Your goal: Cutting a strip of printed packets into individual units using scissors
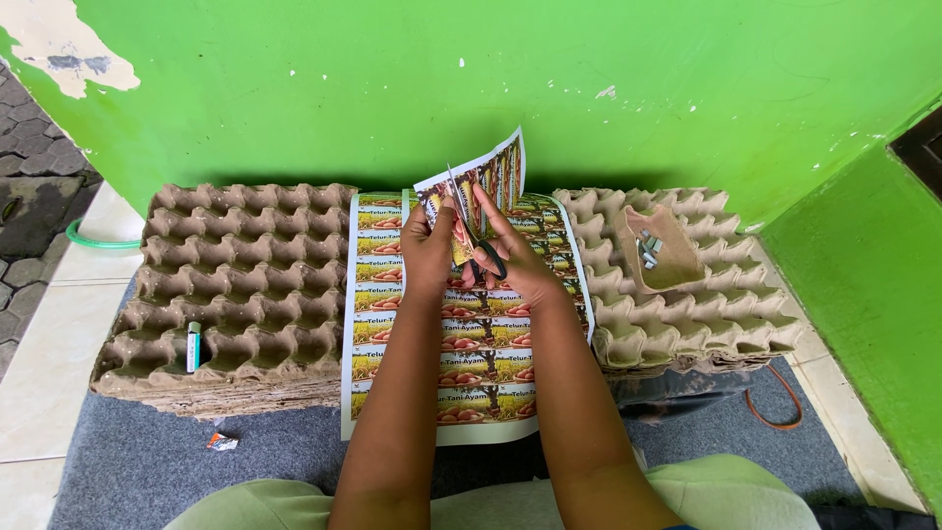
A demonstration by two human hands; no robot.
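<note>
Two bare forearms rise from the bottom of the frame toward its centre, with no sleeves, watch, bracelet or rings showing on either. The left hand (428,250) and the right hand (515,257) are uncovered, without gloves; the nails are too small to make out. Along the bottom edge runs a band of pale green fabric (731,491), soft and slightly creased, which spreads from lower left to lower right beneath both arms. At the far lower right corner a darker patch adjoins it.

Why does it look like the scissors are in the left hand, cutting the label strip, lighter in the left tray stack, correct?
Not quite: the scissors are in the right hand; the left hand holds the label strip. The lighter does sit in the left tray stack. Head view shows it.
</note>
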